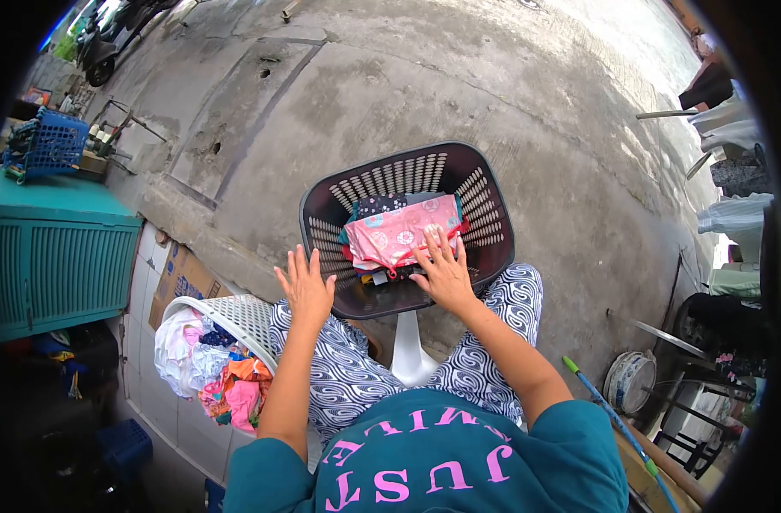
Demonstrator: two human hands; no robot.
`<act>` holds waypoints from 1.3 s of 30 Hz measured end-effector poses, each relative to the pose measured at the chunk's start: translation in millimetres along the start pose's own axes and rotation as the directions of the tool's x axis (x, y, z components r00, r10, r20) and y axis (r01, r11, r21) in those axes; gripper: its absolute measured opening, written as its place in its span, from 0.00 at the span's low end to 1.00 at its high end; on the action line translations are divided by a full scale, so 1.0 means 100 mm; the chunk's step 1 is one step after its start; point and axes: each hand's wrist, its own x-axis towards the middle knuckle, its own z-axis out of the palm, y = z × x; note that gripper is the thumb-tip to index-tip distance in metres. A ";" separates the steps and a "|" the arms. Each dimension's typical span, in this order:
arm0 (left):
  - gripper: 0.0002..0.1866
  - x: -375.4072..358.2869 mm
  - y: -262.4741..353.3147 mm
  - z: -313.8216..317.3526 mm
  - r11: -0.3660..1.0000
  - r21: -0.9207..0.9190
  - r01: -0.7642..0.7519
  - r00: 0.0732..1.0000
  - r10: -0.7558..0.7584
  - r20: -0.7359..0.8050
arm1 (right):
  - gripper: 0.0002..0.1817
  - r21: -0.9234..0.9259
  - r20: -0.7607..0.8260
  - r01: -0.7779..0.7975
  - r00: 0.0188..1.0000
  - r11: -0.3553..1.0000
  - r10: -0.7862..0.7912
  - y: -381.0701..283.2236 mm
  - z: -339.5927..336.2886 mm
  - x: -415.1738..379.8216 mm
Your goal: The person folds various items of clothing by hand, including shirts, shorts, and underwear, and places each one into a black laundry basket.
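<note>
A dark slotted basket (324,303) stands in front of my knees, with folded clothes in it. On top lies a pink patterned cloth (395,232) with red edging. My right hand (442,272) is spread over the right side of this cloth, its fingertips on or just above it. Empty and with fingers apart, my left hand (306,286) is at the basket's left edge; whether it touches the rim I cannot tell. Beside my left leg a white basket (245,321) leans over, full of crumpled clothes (224,368) in white, blue, orange and pink.
A teal louvred cabinet (61,256) is at the left, with a blue crate (57,141) above it. Cardboard (185,278) lies behind the white basket. Hanging clothes (733,214), a round bucket (630,380) and a blue-green pole (623,432) are at the right.
</note>
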 end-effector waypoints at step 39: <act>0.32 -1.33 0.36 -0.11 0.977 0.165 0.134 0.989 -0.142 0.036 | 0.41 -0.035 0.334 0.400 0.868 0.916 -0.366 -0.54 0.31 -0.69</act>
